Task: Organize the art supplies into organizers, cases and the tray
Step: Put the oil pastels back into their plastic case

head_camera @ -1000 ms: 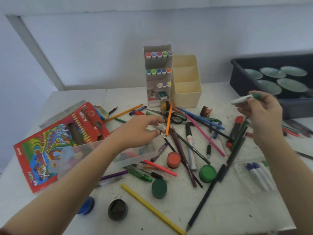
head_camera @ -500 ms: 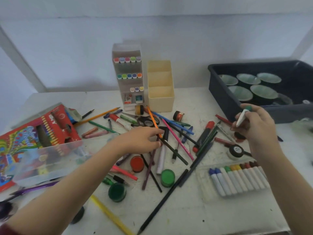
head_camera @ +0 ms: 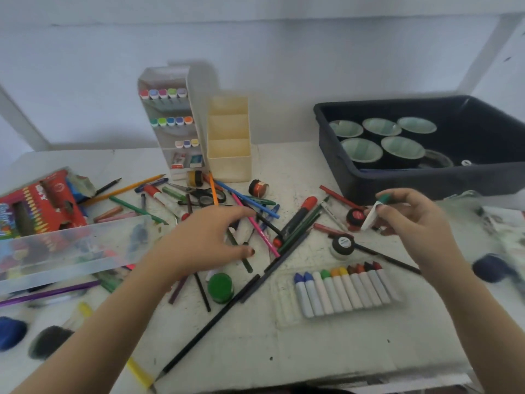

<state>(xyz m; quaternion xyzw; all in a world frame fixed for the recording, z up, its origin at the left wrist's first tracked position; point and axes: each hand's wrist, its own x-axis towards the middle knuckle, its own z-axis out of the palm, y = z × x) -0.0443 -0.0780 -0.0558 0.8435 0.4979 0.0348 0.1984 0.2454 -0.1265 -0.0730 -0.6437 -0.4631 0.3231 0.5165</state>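
Left hand [head_camera: 207,240]: fingers, pinched together a second ago, now spread above the pencils [head_camera: 301,224]. Right hand [head_camera: 409,220]: green-capped marker [head_camera: 372,214] tips from level to steeply downward.

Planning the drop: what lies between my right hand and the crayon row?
Head view: a small black paint pot and a thin black pencil, between right hand and crayon row.

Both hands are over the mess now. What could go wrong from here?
1. The left hand is spread over the crossed pencils; lifting one could drag others and roll the green paint pot.
2. The yellow pencil lies at the near edge of the table by the left forearm; a sweep might push it off.
3. The right hand pinches the green-tipped crayon by fingertips; it may slip.
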